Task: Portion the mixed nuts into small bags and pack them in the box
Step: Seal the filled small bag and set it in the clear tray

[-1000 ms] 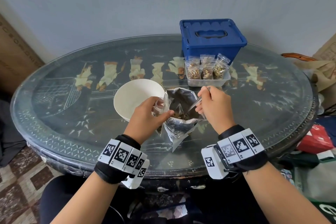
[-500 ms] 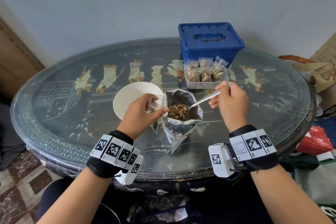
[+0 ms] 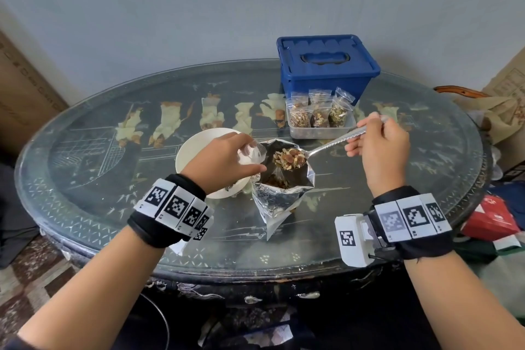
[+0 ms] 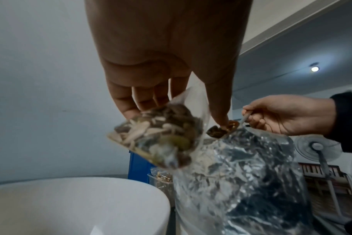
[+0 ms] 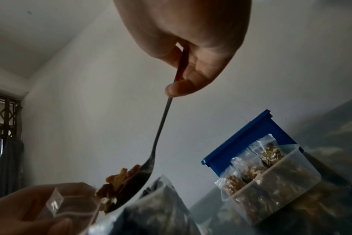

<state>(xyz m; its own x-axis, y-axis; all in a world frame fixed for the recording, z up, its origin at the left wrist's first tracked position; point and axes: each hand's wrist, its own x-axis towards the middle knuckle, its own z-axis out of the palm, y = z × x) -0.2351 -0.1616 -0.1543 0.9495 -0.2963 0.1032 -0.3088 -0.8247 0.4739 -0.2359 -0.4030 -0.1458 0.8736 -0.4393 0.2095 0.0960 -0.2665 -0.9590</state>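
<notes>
Oval dark table with glass top [image 3: 85, 179], near edge cut off by the forearms.

Silver foil pouch of mixed nuts [image 3: 281, 202]: stands open at table centre; contents deep inside in shadow.

Long metal spoon [image 3: 326, 148]: heaped with nuts, bowl held above the pouch mouth; handle pinched by the right hand [image 3: 377, 150], fingers curled round it.

Small clear plastic bag [image 4: 161, 135]: partly filled with nuts and seeds, pinched at its top between thumb and fingers of the left hand [image 3: 221, 159] (in the head view the hand hides nearly all of it), just beside the spoon bowl.

White round bowl [image 3: 199, 145]: left of the pouch, mostly covered by the left hand; contents cannot be told.

Clear rectangular tub [image 3: 321, 131]: holds three filled small bags [image 3: 318, 111] upright.

Blue lidded plastic box [image 3: 326, 65]: closed, directly behind the tub.
</notes>
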